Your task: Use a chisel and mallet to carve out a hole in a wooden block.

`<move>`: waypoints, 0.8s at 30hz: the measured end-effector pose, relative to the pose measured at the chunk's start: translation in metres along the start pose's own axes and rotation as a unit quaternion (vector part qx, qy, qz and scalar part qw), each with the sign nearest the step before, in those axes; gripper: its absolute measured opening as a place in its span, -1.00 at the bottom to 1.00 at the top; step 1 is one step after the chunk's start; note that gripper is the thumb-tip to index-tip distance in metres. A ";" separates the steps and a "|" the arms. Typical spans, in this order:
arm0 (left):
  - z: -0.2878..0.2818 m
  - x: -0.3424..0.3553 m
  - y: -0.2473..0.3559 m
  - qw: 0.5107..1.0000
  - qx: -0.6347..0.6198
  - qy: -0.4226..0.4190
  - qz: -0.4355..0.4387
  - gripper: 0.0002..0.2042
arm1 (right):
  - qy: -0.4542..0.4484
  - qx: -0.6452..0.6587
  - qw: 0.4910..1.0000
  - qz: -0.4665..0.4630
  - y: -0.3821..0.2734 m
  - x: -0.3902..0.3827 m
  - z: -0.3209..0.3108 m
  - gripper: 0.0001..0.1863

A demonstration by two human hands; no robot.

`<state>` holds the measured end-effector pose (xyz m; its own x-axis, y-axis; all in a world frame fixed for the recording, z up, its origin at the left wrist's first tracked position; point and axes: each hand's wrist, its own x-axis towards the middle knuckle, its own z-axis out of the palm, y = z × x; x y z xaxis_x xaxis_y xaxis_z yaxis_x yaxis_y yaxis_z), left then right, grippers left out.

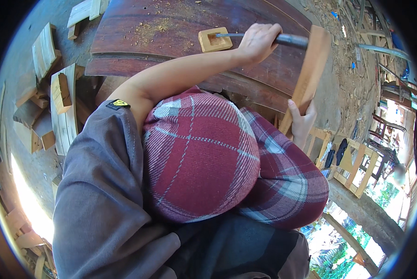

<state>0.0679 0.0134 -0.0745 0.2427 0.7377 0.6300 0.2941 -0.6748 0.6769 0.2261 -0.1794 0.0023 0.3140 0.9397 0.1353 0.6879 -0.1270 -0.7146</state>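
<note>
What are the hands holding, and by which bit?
Left hand: a chisel, around its middle. Right hand: a wooden bar, near its lower end.

A small, pale yellow-brown wooden block (225,43) lies flat, a rectangular recess open in its upper face. To the block's right is a chisel (293,41) with a narrow grey metal blade and a dark, rounded handle — it lies nearly level across the view, its tip at the block's recess. Farther right of the block, a long, flat-sided wooden bar (307,79) slants upright beside the handle's end — whether they touch is unclear.
</note>
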 end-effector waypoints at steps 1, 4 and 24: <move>-0.004 0.004 0.000 1.000 0.001 -0.001 0.001 -0.71 | 0.019 0.024 1.000 0.004 0.002 0.001 -0.001 -0.47; -0.019 0.015 0.003 0.998 0.014 0.068 -0.001 -0.72 | 0.053 0.033 0.998 -0.009 0.005 0.003 -0.004 -0.48; -0.047 0.000 0.037 0.997 -0.073 0.017 -0.003 -0.69 | -0.032 0.012 0.999 0.028 -0.005 -0.007 -0.002 -0.29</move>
<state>0.0350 -0.0128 -0.0320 0.2101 0.7417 0.6369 0.1574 -0.6687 0.7267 0.2221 -0.1861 0.0064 0.3079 0.9500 0.0515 0.6544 -0.1721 -0.7363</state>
